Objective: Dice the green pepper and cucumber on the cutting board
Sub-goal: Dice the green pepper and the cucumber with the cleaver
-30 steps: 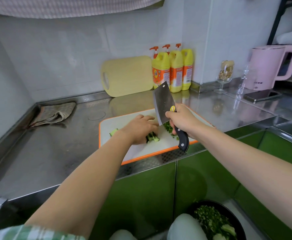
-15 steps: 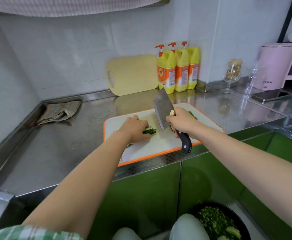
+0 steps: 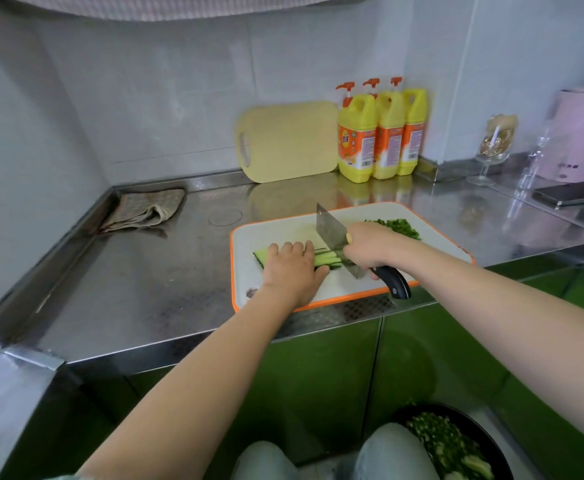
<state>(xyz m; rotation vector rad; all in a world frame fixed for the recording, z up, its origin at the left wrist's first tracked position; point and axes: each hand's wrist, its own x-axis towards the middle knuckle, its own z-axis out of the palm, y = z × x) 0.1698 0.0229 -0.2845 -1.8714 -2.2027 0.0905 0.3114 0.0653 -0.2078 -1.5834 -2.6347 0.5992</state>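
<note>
- A stainless-steel desk [image 3: 127,289] was seen across the middle of the frame. It was set into a corner of white-tiled wall [image 3: 145,98], with green cabinet doors [image 3: 301,375] below.
- A white, orange-rimmed cutting board [image 3: 435,237] was laid at the desk's front edge, right of centre.
- At the back, a yellow board [image 3: 290,142] was leaned on the wall, with three yellow bottles [image 3: 380,133] just to its right.
- A folded cloth [image 3: 145,211] was seen at left, and a pink kettle [image 3: 581,133], a stemmed glass [image 3: 494,147] and a phone [image 3: 570,195] at far right.
- Cucumber strips [image 3: 325,259] were laid across the cutting board's left half.
- Diced green pepper [image 3: 396,226] was heaped near its upper right corner.
- The strips were pressed down by the left hand [image 3: 292,268], its fingers laid nearly straight over them, so that their middle was hidden.
- A cleaver [image 3: 330,230] was gripped by the right hand [image 3: 370,245], fingers curled round its black handle. The blade was set against the strips' right ends.
- A black bowl [image 3: 491,445] at lower right was filled with chopped greens [image 3: 446,441].
</note>
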